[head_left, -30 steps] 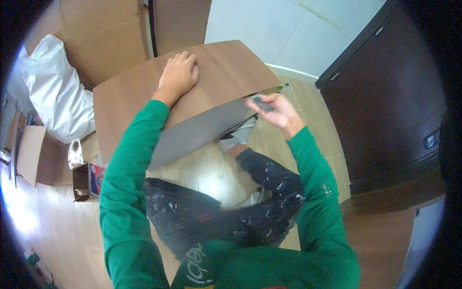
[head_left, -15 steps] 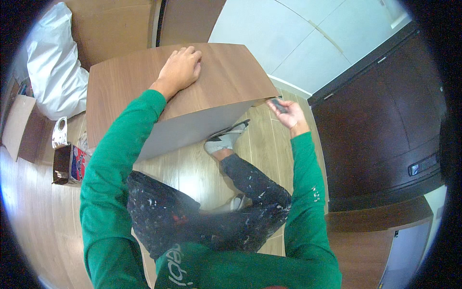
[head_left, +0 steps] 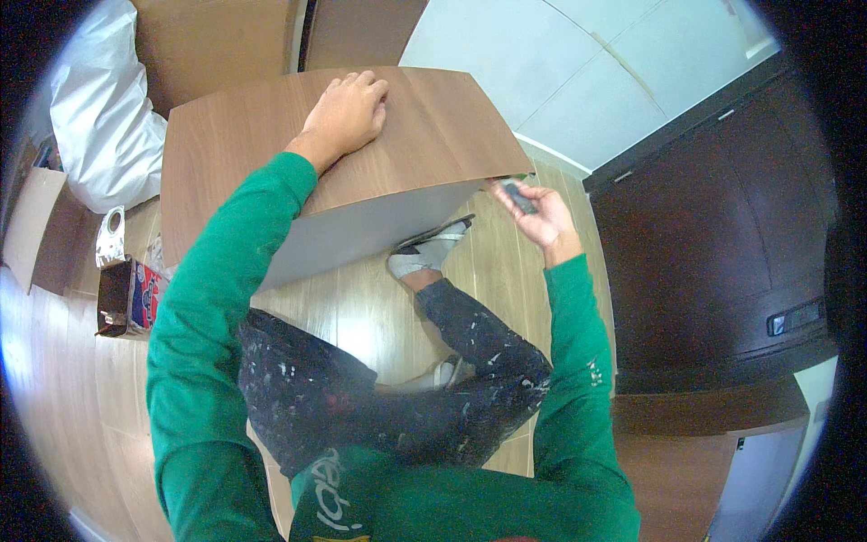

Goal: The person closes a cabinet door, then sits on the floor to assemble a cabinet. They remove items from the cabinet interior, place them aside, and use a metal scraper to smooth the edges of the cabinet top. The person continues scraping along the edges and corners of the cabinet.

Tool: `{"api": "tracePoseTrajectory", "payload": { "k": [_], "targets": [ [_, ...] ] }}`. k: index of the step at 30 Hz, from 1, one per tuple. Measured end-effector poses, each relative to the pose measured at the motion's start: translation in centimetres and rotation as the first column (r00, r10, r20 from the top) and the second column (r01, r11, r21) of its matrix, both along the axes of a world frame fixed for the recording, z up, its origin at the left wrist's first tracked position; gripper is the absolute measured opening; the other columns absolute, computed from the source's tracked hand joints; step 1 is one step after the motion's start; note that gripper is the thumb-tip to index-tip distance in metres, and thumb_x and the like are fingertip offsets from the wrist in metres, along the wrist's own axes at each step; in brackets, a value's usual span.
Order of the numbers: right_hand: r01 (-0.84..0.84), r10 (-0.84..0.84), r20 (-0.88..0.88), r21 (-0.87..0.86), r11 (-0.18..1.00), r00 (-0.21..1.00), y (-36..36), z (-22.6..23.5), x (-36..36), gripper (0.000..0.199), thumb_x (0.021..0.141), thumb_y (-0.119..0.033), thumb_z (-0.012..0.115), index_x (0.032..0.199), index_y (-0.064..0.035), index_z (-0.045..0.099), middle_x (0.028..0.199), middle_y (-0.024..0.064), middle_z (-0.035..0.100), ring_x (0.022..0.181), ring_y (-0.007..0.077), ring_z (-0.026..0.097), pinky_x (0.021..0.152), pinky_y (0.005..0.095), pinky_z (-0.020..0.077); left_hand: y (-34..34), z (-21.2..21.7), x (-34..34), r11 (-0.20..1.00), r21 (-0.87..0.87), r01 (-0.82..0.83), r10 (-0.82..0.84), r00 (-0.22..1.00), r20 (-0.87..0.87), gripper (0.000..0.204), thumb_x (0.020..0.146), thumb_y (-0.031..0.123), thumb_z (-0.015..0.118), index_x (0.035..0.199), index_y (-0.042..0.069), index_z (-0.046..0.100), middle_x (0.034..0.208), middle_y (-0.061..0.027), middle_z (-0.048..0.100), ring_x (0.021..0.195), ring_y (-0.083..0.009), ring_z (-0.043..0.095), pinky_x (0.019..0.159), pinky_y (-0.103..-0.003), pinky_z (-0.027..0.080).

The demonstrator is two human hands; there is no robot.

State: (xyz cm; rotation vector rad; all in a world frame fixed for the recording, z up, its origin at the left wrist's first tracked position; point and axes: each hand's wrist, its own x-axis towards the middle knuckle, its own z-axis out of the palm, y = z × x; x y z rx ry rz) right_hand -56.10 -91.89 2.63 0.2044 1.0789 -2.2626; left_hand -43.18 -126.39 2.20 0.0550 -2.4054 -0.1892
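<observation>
Currently I see, through the head camera, the left hand (head_left: 348, 113) resting on the wood-grain top of a brown cabinet (head_left: 433, 135), its fingers loosely bent and slightly apart. At the cabinet's near right corner, I have the right hand (head_left: 546, 217) with its fingers clamped on a small dark grey object (head_left: 519, 198); I can't tell whether that touches the edge. A white bag (head_left: 108, 117) stands left of the cabinet.

Dark door (head_left: 704, 226) and plank floor (head_left: 497, 280) suggest a home.
</observation>
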Motion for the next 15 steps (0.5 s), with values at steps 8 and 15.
{"api": "tracePoseTrajectory", "payload": {
  "k": [8,15],
  "targets": [
    [-0.253,0.267,0.068,-0.168,0.953,0.961,-2.6,0.9,3.4,0.050,0.086,0.010,0.039,0.134,0.0222,0.033,0.143,0.0383,0.039,0.136,0.0522,0.043,0.117,0.0594,0.0420,0.0,-0.2,-0.1,1.000,0.004,0.003,-0.003,1.000,-0.022,0.022,0.093,0.017,0.057,0.108,0.003,0.064,0.108,-0.0170,0.062,0.108,-0.0366,0.060,0.095,-0.048,0.048],
    [-0.330,0.366,0.175,-0.207,0.921,0.914,-3.1,1.0,3.9,0.050,0.088,0.010,0.034,0.137,0.0190,0.033,0.140,0.0368,0.042,0.135,0.0512,0.044,0.116,0.0585,0.0441,0.0,-0.1,-0.4,1.000,0.002,-0.012,0.012,1.000,-0.007,0.022,0.093,0.017,0.057,0.108,0.003,0.063,0.108,-0.0164,0.063,0.107,-0.0360,0.060,0.094,-0.048,0.049]
  ]
}}
